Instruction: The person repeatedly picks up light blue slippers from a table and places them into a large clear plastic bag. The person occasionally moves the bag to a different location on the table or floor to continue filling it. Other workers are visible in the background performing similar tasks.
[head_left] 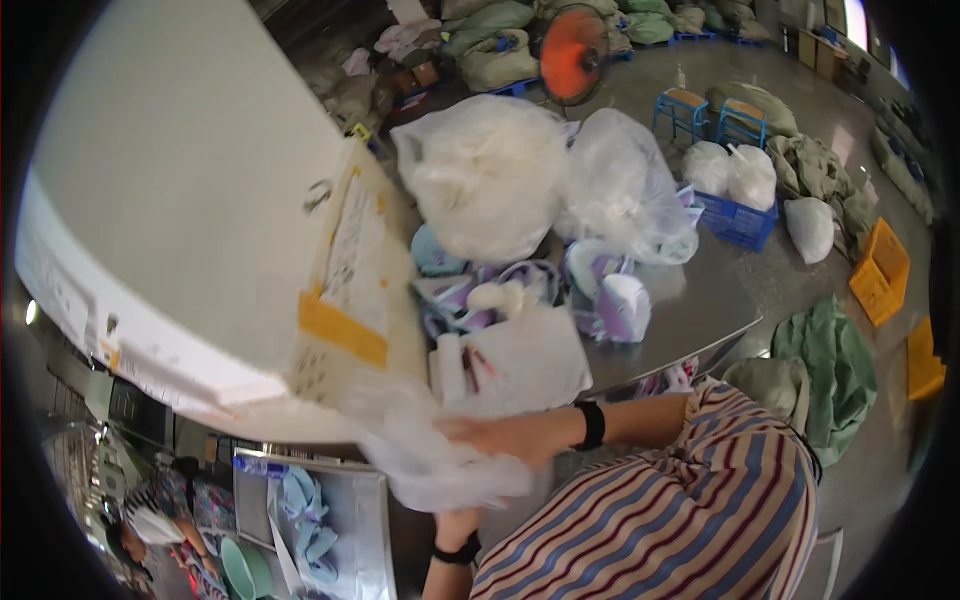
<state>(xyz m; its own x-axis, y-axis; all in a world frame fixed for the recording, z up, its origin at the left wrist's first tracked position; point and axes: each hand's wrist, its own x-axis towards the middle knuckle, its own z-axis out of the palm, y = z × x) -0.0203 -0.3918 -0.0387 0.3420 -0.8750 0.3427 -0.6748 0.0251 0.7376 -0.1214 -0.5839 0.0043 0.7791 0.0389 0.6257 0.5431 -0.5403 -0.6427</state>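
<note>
A translucent white plastic bag [420, 455], smeared by motion, is at my hands beside the big white machine. My right hand [500, 438], with a black band at its wrist, reaches in from the right and grips the bag's upper side. Below it, my left hand [458, 522] comes up from the lower edge, also with a dark wristband. The bag covers its fingers. Just beyond my hands lies a white sheet of paper [530, 365] with a reddish pen [484, 362] on it. Behind the paper are several lilac and pale blue moulded pieces [622, 305].
The large white machine [200, 150] fills the left. Two full clear bags [480, 170] stand on the metal table [690, 310]. Farther off are a blue crate [738, 222], blue stools [742, 118], an orange fan [573, 55] and sacks. A person [155, 530] is at lower left.
</note>
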